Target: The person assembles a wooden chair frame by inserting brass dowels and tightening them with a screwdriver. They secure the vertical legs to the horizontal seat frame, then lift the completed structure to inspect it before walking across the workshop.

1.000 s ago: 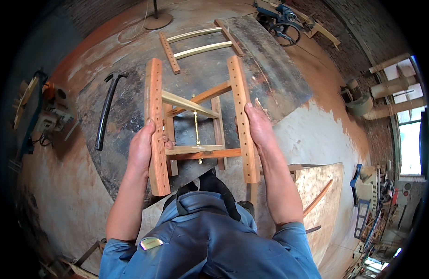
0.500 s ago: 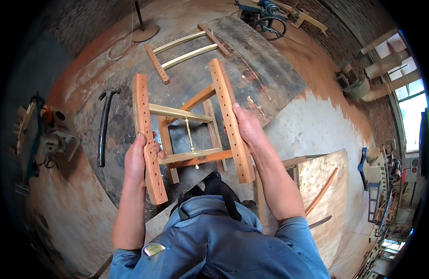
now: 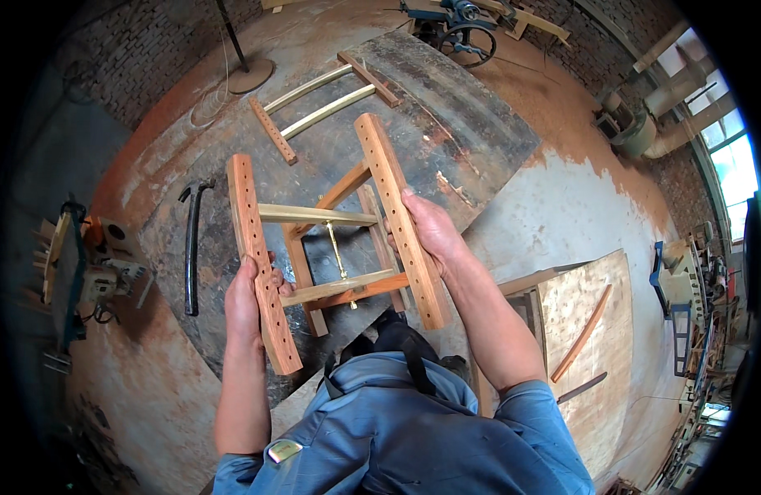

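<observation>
I hold a wooden frame [image 3: 247, 216] above the work surface: two reddish-brown rails with rows of holes, joined by two pale crosspieces. My left hand [image 3: 243, 299] is closed around the left rail, fingers curling behind it. On the right rail my right hand [image 3: 432, 224] grips the outer edge, its fingertips mostly hidden behind the wood. Beneath it stands another wooden framework [image 3: 344, 188], partly covered. A twisted brass-coloured rod [image 3: 336, 249] shows through the gap between the crosspieces; I cannot tell which framework it joins.
A similar frame [image 3: 328, 110] lies farther back on the dark, worn board [image 3: 463, 140]. The hammer [image 3: 192, 252] rests to the left. At right, a plywood-topped box [image 3: 607, 346] carries a curved wooden strip [image 3: 583, 334]. Machines [image 3: 108, 264] stand beyond the left side.
The held frame sits slightly lower in the view, with both hands still on its rails. The surroundings have shifted a little as the view turned.
</observation>
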{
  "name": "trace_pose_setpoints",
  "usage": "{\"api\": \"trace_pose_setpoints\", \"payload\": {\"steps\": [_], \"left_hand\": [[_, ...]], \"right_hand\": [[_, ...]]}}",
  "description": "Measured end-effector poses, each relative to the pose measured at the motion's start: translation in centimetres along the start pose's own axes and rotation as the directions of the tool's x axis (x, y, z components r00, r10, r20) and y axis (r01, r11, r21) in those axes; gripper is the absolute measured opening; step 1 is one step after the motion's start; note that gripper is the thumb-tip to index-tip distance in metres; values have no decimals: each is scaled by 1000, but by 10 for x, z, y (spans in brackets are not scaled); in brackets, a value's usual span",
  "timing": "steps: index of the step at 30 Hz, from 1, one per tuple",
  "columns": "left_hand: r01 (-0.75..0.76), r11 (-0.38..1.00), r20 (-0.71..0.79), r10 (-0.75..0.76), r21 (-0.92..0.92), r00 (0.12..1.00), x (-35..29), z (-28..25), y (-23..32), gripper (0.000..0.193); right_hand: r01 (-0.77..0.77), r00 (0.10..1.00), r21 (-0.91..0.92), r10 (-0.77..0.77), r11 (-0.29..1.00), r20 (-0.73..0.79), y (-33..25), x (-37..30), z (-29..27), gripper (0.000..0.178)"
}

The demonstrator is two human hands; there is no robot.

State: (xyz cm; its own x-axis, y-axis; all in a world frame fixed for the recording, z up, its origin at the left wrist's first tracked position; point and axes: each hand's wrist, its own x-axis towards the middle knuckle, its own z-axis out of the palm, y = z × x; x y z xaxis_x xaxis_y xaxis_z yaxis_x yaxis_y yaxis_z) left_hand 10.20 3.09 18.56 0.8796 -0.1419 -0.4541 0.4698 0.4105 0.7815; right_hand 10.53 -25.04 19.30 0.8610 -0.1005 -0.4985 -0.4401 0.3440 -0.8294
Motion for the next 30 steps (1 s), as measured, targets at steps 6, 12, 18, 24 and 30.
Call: {"api": "trace_pose_setpoints", "payload": {"steps": [6, 12, 18, 24, 30], "left_hand": [[-6, 1000, -14, 6, 23, 1000, -1, 2, 0, 41], [9, 1000, -6, -9, 0, 1000, -2, 0, 1, 40], [-6, 998, 25, 8, -58, 1000, 1, -5, -1, 40], [12, 1000, -3, -12, -17, 1000, 1, -4, 0, 40], [1, 1000, -15, -1, -6, 1000, -1, 1, 0, 40]], "right_hand": [[-17, 1000, 44, 17, 999, 20, 3, 3, -2, 41], [-49, 998, 87, 46, 995, 31, 5, 5, -2, 42], [-86, 994, 147, 75, 985, 81, 4, 4, -1, 37], [-85, 992, 186, 66, 979, 108, 10, 10, -4, 36], [-61, 994, 161, 45, 985, 97, 9, 9, -6, 37]]}}
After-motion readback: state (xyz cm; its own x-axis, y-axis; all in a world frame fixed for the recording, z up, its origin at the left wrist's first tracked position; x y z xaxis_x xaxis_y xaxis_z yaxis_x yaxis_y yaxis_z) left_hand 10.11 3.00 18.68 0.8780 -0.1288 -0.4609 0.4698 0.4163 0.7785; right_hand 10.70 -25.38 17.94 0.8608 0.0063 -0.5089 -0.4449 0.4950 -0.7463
